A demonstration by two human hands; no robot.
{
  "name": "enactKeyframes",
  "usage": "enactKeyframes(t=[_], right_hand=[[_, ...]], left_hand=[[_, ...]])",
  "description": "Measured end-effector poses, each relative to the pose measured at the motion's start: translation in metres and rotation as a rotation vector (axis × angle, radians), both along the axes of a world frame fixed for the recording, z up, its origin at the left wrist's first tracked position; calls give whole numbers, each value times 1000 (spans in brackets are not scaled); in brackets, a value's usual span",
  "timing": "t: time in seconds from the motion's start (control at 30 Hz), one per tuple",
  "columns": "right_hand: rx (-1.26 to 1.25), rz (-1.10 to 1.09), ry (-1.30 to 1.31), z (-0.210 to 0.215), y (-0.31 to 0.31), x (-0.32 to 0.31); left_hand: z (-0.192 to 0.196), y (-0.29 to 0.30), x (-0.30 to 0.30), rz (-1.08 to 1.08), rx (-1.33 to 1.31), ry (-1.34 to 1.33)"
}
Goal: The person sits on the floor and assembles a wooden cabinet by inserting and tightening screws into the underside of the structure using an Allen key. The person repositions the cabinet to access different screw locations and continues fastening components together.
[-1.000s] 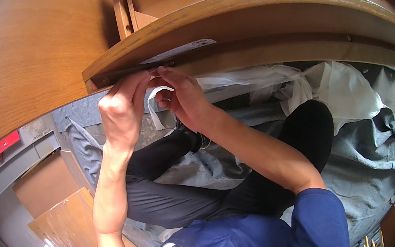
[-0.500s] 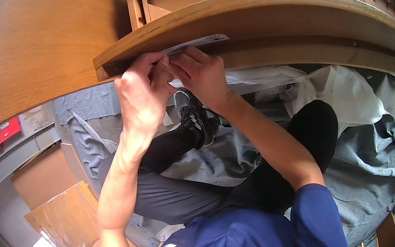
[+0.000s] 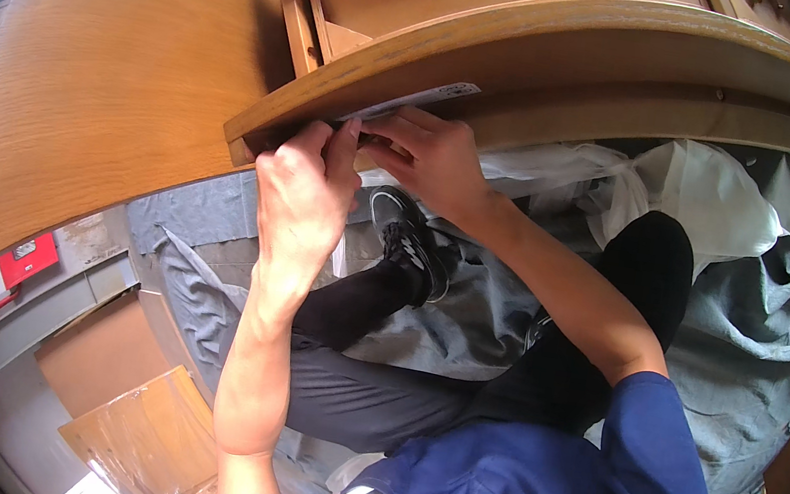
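Note:
A long curved wooden rail (image 3: pixel 627 29) crosses the upper part of the view, with a white printed label (image 3: pixel 426 100) stuck along its inner face. My left hand (image 3: pixel 303 196) is at the label's near left end, thumb and fingers pinched together. Close beside it, my right hand (image 3: pixel 439 164) has its fingers curled in at the same end of the label, their tips almost meeting the left thumb. Whatever is between either hand's fingertips is too small or hidden to make out.
A broad wooden panel (image 3: pixel 127 68) adjoins the rail at the left. Translucent plastic sheeting (image 3: pixel 695 193) lies beneath the rail, on grey cloth (image 3: pixel 732 365) covering the floor. My legs and one black shoe (image 3: pixel 410 244) are below my hands. A plastic-wrapped board (image 3: pixel 147 430) stands lower left.
The whole view has shifted, so rail and hands appear a little further right and lower. Both hands stay at the label's end, with only slight finger movement.

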State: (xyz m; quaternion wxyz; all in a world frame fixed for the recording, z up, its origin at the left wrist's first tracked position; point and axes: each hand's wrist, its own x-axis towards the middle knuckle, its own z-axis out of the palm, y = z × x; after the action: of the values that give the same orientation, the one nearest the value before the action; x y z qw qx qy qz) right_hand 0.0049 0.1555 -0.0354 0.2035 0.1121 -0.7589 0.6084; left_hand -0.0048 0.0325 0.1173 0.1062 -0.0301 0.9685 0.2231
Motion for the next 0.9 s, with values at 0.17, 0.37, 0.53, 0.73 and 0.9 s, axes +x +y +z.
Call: enactKeyframes(t=[0.17, 0.37, 0.53, 0.73, 0.9], right_hand=[[76, 23, 66, -6, 4, -1], [41, 52, 116, -5, 9, -5], [91, 75, 128, -2, 14, -6], [118, 20, 130, -5, 15, -6], [-5, -35, 77, -12, 7, -4]], left_hand=[[6, 8, 1, -45, 7, 47], [2, -15, 21, -349, -313, 280], [-10, -22, 14, -471, -241, 497], [-11, -8, 11, -192, -146, 202], [-5, 5, 18, 117, 396, -196]])
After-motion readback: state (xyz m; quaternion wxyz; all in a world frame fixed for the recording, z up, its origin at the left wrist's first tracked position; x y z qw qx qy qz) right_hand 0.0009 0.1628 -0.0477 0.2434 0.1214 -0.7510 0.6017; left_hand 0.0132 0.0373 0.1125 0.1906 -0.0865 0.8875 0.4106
